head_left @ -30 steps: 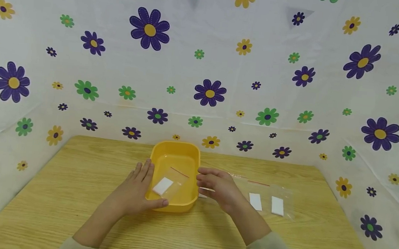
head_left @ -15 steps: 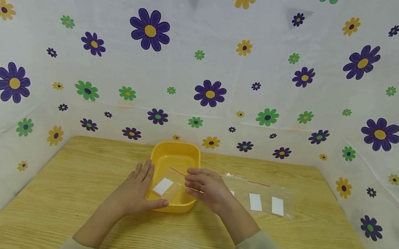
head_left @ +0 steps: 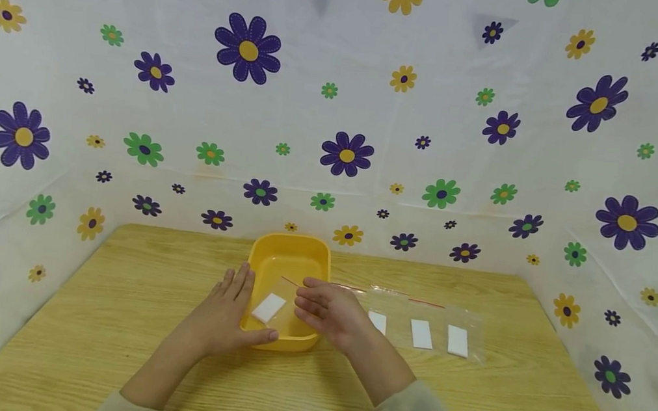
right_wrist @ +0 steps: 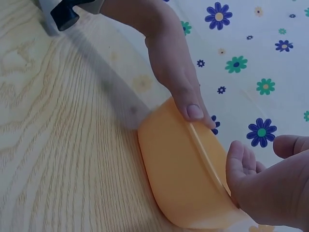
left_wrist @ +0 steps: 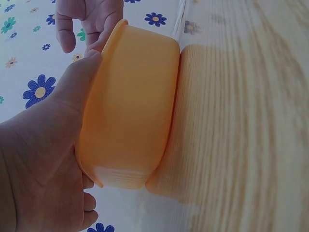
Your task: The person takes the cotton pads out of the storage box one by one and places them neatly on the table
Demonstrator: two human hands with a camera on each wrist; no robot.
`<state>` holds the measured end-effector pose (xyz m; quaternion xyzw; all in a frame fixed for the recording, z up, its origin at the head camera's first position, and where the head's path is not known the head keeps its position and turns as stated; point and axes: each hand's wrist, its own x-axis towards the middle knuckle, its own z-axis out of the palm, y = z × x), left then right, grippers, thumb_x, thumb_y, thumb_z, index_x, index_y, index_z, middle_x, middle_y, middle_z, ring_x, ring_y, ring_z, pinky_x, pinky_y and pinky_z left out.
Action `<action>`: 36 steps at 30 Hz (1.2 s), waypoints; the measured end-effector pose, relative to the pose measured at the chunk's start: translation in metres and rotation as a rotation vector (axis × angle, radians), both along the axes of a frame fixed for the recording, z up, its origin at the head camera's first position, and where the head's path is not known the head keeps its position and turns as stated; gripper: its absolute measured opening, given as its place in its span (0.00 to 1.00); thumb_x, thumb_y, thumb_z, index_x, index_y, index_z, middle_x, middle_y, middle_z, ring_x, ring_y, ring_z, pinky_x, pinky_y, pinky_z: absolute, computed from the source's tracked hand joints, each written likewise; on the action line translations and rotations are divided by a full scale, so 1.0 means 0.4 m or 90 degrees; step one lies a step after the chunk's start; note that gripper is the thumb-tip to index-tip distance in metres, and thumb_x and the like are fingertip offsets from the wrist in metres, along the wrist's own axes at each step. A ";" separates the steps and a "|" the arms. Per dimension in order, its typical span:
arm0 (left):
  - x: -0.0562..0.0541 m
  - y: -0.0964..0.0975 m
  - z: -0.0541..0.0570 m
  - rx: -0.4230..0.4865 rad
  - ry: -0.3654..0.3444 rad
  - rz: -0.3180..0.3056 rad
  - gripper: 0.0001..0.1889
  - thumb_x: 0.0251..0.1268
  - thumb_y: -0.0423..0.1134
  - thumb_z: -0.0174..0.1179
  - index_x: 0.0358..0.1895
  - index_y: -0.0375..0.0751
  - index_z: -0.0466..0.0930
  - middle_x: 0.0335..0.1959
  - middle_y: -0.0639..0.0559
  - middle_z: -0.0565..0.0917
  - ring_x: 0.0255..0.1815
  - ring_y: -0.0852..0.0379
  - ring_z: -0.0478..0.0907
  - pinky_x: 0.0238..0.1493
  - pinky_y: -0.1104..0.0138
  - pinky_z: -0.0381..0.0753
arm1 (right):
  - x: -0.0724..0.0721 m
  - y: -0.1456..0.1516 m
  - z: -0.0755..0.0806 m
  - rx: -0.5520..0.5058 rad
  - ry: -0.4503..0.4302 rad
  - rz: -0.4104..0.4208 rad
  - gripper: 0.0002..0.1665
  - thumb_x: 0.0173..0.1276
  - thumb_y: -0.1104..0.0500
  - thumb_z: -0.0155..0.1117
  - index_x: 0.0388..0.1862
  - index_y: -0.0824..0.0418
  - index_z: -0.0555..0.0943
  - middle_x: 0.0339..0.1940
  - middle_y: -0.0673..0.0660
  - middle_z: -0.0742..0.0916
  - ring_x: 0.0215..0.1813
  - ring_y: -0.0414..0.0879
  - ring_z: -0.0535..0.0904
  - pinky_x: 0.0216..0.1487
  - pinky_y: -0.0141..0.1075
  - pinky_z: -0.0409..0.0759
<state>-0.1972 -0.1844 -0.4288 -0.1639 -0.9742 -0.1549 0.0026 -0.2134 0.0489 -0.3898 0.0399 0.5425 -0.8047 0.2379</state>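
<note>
A yellow plastic bin (head_left: 291, 245) stands on the table with a clear zip bag (head_left: 290, 293) inside it, a white rectangular piece (head_left: 268, 307) showing in that bag. My left hand (head_left: 224, 310) lies along the bin's left side, fingers straight, with the thumb at the near rim. In the left wrist view, that thumb (left_wrist: 79, 72) rests against the rim. My right hand (head_left: 331, 313) hovers over the bin's right rim, fingers loosely bent, nothing visible in them. It covers part of the bag and the bin's right side.
Right of the bin, clear zip bags (head_left: 475, 336) lie in a row on the wooden table (head_left: 140, 280), each with a white rectangle (head_left: 421, 334). A flower-printed cloth (head_left: 313, 119) hangs behind and at both sides.
My right hand has moved left from beside the bin to over its right rim, uncovering more of the bags on the table. The left hand and bin have stayed put.
</note>
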 end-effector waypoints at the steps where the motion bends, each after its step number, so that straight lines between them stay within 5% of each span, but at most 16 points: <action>1: 0.000 0.000 -0.001 0.000 0.000 0.000 0.66 0.54 0.80 0.53 0.79 0.29 0.43 0.81 0.35 0.40 0.80 0.32 0.38 0.78 0.43 0.48 | 0.001 -0.004 0.001 -0.004 -0.004 -0.002 0.27 0.73 0.64 0.57 0.69 0.69 0.70 0.53 0.61 0.82 0.46 0.44 0.82 0.59 0.38 0.82; 13: 0.000 -0.001 0.000 -0.001 -0.005 0.003 0.66 0.52 0.81 0.52 0.79 0.28 0.44 0.81 0.35 0.40 0.80 0.32 0.38 0.78 0.43 0.47 | 0.005 -0.048 0.008 -0.081 -0.084 -0.080 0.30 0.76 0.63 0.52 0.73 0.70 0.58 0.55 0.64 0.73 0.49 0.48 0.74 0.71 0.43 0.71; 18: -0.001 -0.001 -0.003 0.000 -0.002 0.002 0.65 0.54 0.80 0.53 0.79 0.28 0.44 0.81 0.35 0.40 0.80 0.31 0.37 0.78 0.43 0.47 | -0.002 -0.066 0.005 -0.064 -0.108 -0.104 0.27 0.71 0.64 0.53 0.67 0.66 0.60 0.51 0.61 0.73 0.47 0.48 0.72 0.72 0.45 0.69; 21: -0.002 -0.001 -0.006 -0.002 0.002 0.001 0.65 0.54 0.80 0.53 0.79 0.28 0.44 0.81 0.35 0.40 0.80 0.31 0.38 0.78 0.44 0.47 | -0.006 -0.076 0.000 -0.055 -0.125 -0.114 0.26 0.70 0.64 0.54 0.64 0.64 0.61 0.57 0.65 0.70 0.53 0.52 0.68 0.72 0.47 0.67; 24: -0.003 -0.001 -0.007 -0.001 0.005 -0.002 0.65 0.53 0.80 0.53 0.78 0.28 0.45 0.81 0.35 0.40 0.80 0.31 0.38 0.78 0.44 0.48 | -0.007 -0.082 -0.005 -0.061 -0.136 -0.118 0.35 0.68 0.64 0.55 0.70 0.66 0.55 0.68 0.74 0.61 0.66 0.61 0.61 0.76 0.53 0.61; 27: -0.002 -0.001 -0.007 0.001 0.008 -0.004 0.65 0.54 0.80 0.54 0.78 0.28 0.45 0.81 0.35 0.41 0.80 0.31 0.38 0.78 0.44 0.48 | -0.009 -0.085 -0.009 -0.069 -0.145 -0.110 0.47 0.66 0.64 0.57 0.77 0.69 0.45 0.77 0.79 0.47 0.78 0.71 0.44 0.79 0.59 0.48; 30: -0.002 -0.001 -0.006 0.001 0.008 -0.005 0.64 0.54 0.79 0.54 0.78 0.28 0.45 0.81 0.34 0.41 0.80 0.32 0.38 0.78 0.44 0.48 | -0.014 -0.089 -0.012 -0.070 -0.157 -0.104 0.53 0.64 0.63 0.57 0.79 0.71 0.38 0.78 0.80 0.39 0.79 0.73 0.32 0.77 0.64 0.38; 36: -0.004 -0.004 -0.008 0.002 0.009 -0.010 0.65 0.54 0.81 0.52 0.78 0.28 0.44 0.81 0.34 0.41 0.80 0.31 0.38 0.78 0.44 0.47 | -0.020 -0.098 -0.015 -0.077 -0.174 -0.112 0.56 0.64 0.62 0.57 0.79 0.70 0.34 0.78 0.80 0.39 0.78 0.74 0.31 0.77 0.64 0.33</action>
